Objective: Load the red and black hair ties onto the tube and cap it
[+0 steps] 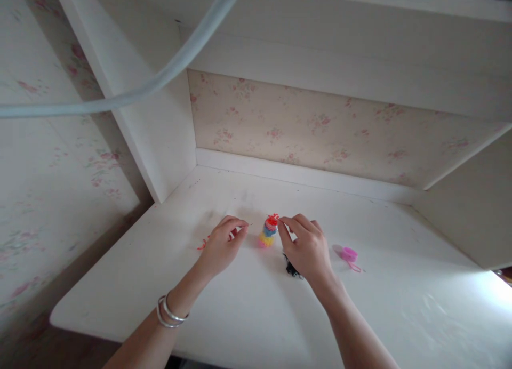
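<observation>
A small clear bottle (pixel 267 234) stands upright between my hands, filled with coloured layers: red on top, then blue, yellow and pink. Small red bits, which look like tiny bands, stick out of its mouth. My right hand (pixel 308 243) is pinched at the right of that mouth; whatever is between its fingertips is too small to name. Left of the bottle, my left hand (pixel 224 241) is pinched too, with a tiny thin dark tip showing at its fingers. Several red bits (pixel 204 243) lie behind the left hand. Partly under my right hand is a black clump (pixel 293 269).
A pink cap with a loop (pixel 349 255) lies on the white desk (pixel 248 310) to the right. White panels and a floral wall (pixel 304 126) enclose the back. A pale cable (pixel 160 81) hangs across the upper left. Silver bangles (pixel 170 313) circle my left wrist.
</observation>
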